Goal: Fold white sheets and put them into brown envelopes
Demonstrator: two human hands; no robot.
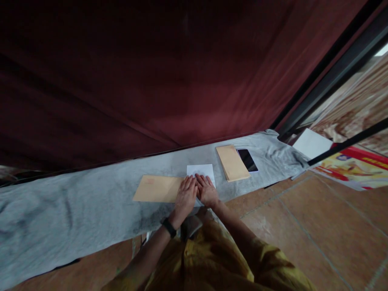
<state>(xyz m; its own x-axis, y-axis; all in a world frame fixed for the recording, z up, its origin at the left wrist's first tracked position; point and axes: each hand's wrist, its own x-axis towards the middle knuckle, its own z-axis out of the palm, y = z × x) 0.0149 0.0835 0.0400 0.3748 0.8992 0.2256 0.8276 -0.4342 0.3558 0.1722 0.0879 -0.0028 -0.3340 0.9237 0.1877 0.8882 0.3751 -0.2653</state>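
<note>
A white sheet of paper (202, 170) lies on the grey cloth (75, 210) in front of me. Both my hands rest flat on its near part, fingers stretched out and side by side. My left hand (185, 196) also overlaps the right end of a tan envelope (156, 188) that lies flat to the left of the sheet. My right hand (207, 190) presses the white sheet just beside it. A black band sits on my left wrist.
A stack of tan envelopes (232, 162) lies to the right, with a dark phone (247, 160) beside it. Farther right are a white sheet (312, 143) and a colourful printed poster (353, 166) on the tiled floor. A dark red curtain hangs behind the cloth.
</note>
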